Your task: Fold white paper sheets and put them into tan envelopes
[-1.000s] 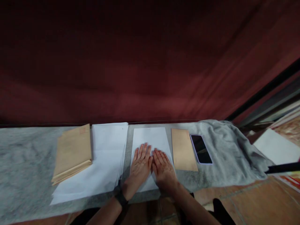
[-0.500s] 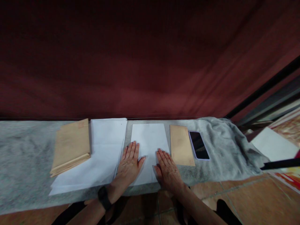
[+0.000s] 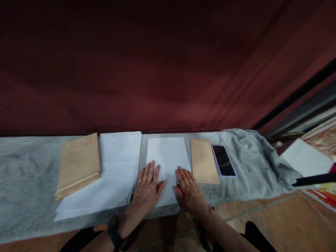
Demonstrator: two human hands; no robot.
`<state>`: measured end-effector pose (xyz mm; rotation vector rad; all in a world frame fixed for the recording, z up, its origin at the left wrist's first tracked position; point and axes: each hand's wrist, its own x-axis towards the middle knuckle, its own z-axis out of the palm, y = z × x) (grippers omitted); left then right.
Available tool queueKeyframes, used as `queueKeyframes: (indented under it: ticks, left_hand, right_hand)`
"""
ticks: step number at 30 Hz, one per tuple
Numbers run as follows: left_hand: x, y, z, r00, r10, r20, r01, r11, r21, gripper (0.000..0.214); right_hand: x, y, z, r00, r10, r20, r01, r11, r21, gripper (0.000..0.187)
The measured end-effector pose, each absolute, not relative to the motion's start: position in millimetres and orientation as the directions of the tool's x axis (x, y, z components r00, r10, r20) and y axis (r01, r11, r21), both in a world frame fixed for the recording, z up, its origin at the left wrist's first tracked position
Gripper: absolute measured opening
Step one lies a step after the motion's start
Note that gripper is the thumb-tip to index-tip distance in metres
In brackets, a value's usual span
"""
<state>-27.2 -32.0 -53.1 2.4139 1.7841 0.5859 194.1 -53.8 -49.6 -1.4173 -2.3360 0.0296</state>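
Note:
A white sheet of paper (image 3: 168,150) lies flat in front of me, with a faint crease across it. My left hand (image 3: 147,185) rests on its left side, palm down, fingers stretched out and thumb apart. On the right side of the sheet lies my right hand (image 3: 191,189), also flat, its fingers close together and extended. Neither hand grips anything. Just right of the sheet is a brown envelope (image 3: 204,161). A stack of white paper (image 3: 120,150) lies to the left, partly under a pile of brown envelopes (image 3: 80,157).
A phone (image 3: 223,161) in a pale purple case lies beside the single envelope. Grey cloth (image 3: 26,185) covers the narrow surface, bunched at its right end. A dark red curtain-like backdrop (image 3: 157,87) rises behind. Tiled floor (image 3: 283,224) shows below, with papers at far right.
My left hand has slid slightly toward me and right on the sheet, its fingers a little more spread. My right hand stays almost in place. The view has shifted slightly.

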Motion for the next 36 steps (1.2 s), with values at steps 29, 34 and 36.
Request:
queueKeyframes:
  ticks: [29,34,36]
  left_hand:
    - [-54.1,45.7,24.1,-0.099,0.92,-0.378,-0.171,0.359,0.918,0.032]
    - [-54.1,45.6,34.7,-0.092,0.903,-0.42,-0.252,0.387,0.887,0.035]
    - [-54.8,46.8,37.2,-0.077,0.901,-0.428,-0.278,0.393,0.877,0.037]
  right_hand:
    - [218.7,18.9,-40.3,0.035,0.979,0.199,0.657,0.127,-0.743,0.048]
    - [220.3,36.2,-42.2,0.14,0.988,-0.071,0.342,-0.115,-0.933,0.056]
    - [219.4,38.4,-38.9,0.142,0.981,-0.129,0.278,-0.165,-0.946,0.059]
